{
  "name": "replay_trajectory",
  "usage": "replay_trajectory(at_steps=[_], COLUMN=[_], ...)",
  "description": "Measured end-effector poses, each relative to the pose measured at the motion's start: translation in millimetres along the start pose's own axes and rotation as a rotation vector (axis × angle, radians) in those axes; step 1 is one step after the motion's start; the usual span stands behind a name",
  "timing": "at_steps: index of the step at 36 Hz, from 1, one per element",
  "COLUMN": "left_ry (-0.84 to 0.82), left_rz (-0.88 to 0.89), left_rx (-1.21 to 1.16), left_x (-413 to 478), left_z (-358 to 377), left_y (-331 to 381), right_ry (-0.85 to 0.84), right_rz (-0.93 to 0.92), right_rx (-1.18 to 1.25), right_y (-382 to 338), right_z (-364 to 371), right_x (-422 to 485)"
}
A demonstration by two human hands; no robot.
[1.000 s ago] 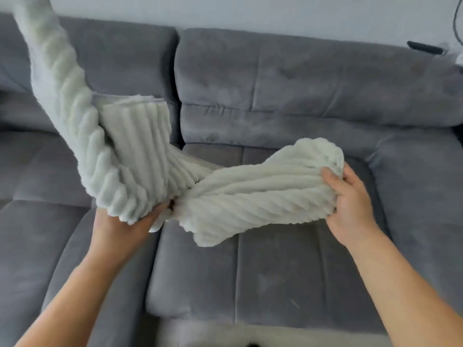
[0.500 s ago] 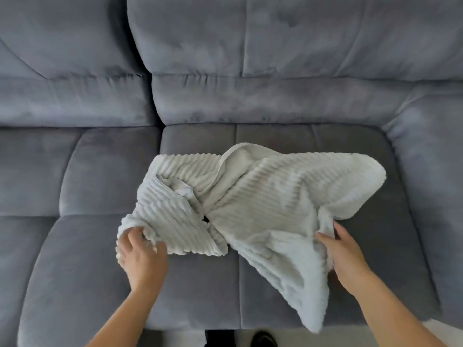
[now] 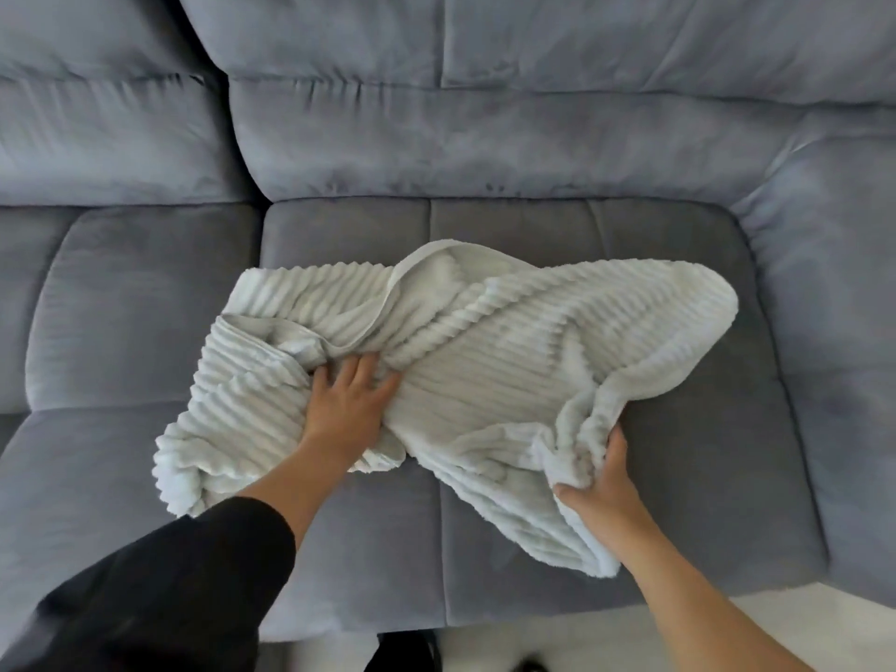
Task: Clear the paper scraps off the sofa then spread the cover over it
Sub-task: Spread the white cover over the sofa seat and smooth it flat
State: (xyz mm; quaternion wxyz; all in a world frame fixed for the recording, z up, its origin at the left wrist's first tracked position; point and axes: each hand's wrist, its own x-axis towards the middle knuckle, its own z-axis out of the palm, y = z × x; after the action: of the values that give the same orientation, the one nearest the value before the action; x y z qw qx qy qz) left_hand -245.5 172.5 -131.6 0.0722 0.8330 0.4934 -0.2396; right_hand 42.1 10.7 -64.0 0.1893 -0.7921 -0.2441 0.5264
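Observation:
A white ribbed fleece cover (image 3: 485, 366) lies crumpled on the middle seat of the grey sofa (image 3: 485, 152). My left hand (image 3: 346, 405) reaches into the folds near the cover's centre, with its fingertips tucked under a fold of the fabric. My right hand (image 3: 603, 482) grips a bunched edge of the cover at the front right. One corner of the cover hangs toward the seat's front edge. No paper scraps show on the cushions.
Grey seat cushions (image 3: 121, 332) stretch to the left and a corner section (image 3: 834, 332) rises at the right. Pale floor (image 3: 776, 618) shows below the sofa's front edge, with dark shoes (image 3: 407, 652) beside it.
The cover came down from mid-air onto the seat. My left hand left the cover's left edge and went into the central folds. My right hand bunched the front right edge.

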Motion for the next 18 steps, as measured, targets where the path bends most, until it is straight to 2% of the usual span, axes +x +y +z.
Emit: replay_trajectory(at_steps=[3, 5, 7, 10, 13, 16, 18], left_ry=[-0.011, -0.087, -0.260, -0.535, -0.727, -0.885, -1.002], left_rz=[0.029, 0.010, -0.013, 0.044, 0.099, 0.113, 0.061], left_rx=[0.025, -0.001, -0.030, 0.075, 0.132, 0.050, -0.069], left_x=[13, 20, 18, -6, -49, -86, -103], left_z=[-16, -34, -53, -72, -67, -56, -51], left_y=[3, 7, 12, 16, 22, 31, 34], right_ry=[0.070, 0.109, 0.157, 0.244, 0.225, 0.175, 0.185], right_rz=[0.082, 0.099, 0.107, 0.084, 0.031, -0.007, 0.035], right_rx=[-0.072, -0.022, 0.017, -0.048, -0.131, -0.245, -0.287], right_y=[21, 26, 34, 46, 57, 72, 91], right_z=[-4, -10, -22, -42, -63, -81, -89], right_x=[6, 5, -3, -17, -34, -52, -59])
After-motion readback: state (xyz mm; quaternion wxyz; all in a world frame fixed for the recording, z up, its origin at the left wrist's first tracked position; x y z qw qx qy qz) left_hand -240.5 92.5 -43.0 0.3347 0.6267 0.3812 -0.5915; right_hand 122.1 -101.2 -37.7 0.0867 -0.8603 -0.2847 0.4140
